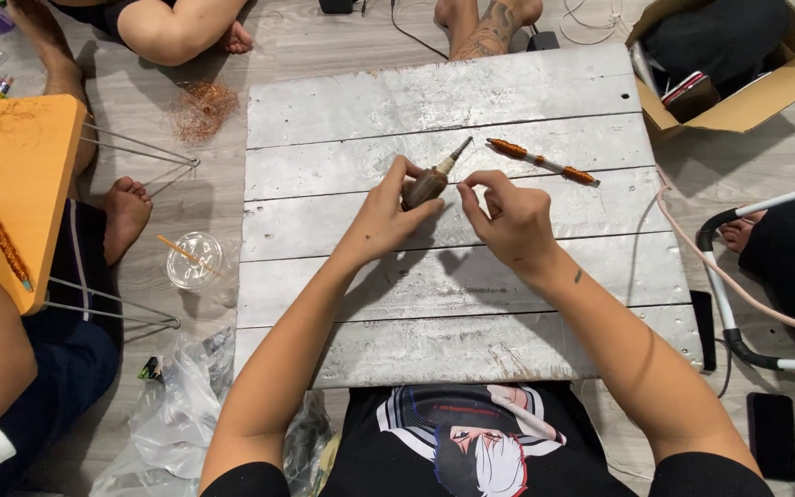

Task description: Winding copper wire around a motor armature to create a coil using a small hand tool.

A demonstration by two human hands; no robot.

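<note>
My left hand (388,213) grips a small brown spindle-shaped piece (427,184) with a pale pointed tip, held tilted above a silver-painted plank board (434,101). My right hand (505,219) is close beside it on the right, thumb and forefinger pinched together; whether a thin wire sits between them cannot be made out. A thin rod wound with orange-copper wire (541,161) lies on the board just beyond my right hand.
An orange low table (20,175) with a copper-wound stick stands left. A tangle of copper wire (202,109) and a clear plastic cup lid (193,259) lie on the floor. An open cardboard box (747,92) sits top right. Other people's legs surround the board.
</note>
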